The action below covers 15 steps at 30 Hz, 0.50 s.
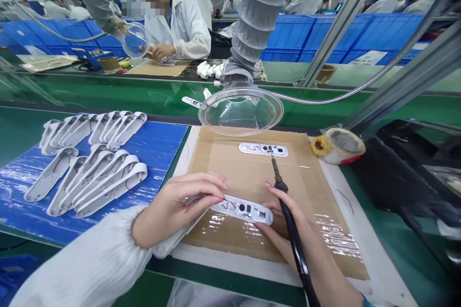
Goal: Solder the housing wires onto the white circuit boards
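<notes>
My left hand (pixel 183 204) is closed, thumb and index finger pinching a thin wire at the left end of a slim white circuit board (pixel 248 210). Beneath that hand lies a white plastic housing (pixel 169 245), largely covered by the palm and sleeve. My right hand (pixel 293 220) carries a soldering iron (pixel 288 216) with a black handle, and its fingertips also steady the board's right end. The iron's tip points away from me, at the edge of a second circuit board (pixel 263 149) lying on the brown cardboard sheet (pixel 216 163).
White housings (pixel 104 177) with wires lie in rows on a blue mat (pixel 158 148) at left. A clear fume hood (pixel 241 111) hangs over the work. At right are a round pot with yellow sponge (pixel 338 145) and a black object (pixel 392 177). A co-worker (pixel 183 24) sits opposite.
</notes>
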{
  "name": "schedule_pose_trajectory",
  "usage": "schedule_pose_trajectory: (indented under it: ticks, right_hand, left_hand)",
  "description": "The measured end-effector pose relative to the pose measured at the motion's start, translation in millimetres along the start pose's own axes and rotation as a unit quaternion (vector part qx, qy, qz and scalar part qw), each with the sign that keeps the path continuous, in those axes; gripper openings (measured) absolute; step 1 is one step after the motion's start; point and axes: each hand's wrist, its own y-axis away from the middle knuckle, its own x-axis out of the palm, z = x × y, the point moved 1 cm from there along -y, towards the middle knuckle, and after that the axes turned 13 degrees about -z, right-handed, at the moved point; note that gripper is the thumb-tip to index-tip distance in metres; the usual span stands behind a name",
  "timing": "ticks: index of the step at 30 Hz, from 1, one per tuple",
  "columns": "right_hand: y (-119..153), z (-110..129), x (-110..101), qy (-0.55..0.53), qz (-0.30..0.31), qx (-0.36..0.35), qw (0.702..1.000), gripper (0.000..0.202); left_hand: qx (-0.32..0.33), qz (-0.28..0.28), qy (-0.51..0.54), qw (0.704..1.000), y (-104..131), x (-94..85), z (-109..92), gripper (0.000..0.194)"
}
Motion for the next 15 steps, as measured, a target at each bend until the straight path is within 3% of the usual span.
schedule_pose_trajectory:
  ticks: [3,6,10,15]
  right_hand:
    - [1,6,5,-0.027,0.043,0.013,0.999,0.067]
    - [2,8,10,-0.044,0.043,0.024,0.998,0.072]
    - [2,8,14,-0.051,-0.006,0.039,0.998,0.072]
    - [1,11,18,-0.048,-0.055,0.003,0.997,0.076]
  left_hand:
    - [0.180,0.105,-0.139,0.968,-22,12.8,11,0.015]
    - [0.269,0.170,-0.220,0.922,-34,42.6,29,0.019]
    - [0.263,0.175,-0.217,0.924,-36,70.0,44,0.021]
    - [0.207,0.149,-0.235,0.938,-22,70.5,31,0.021]
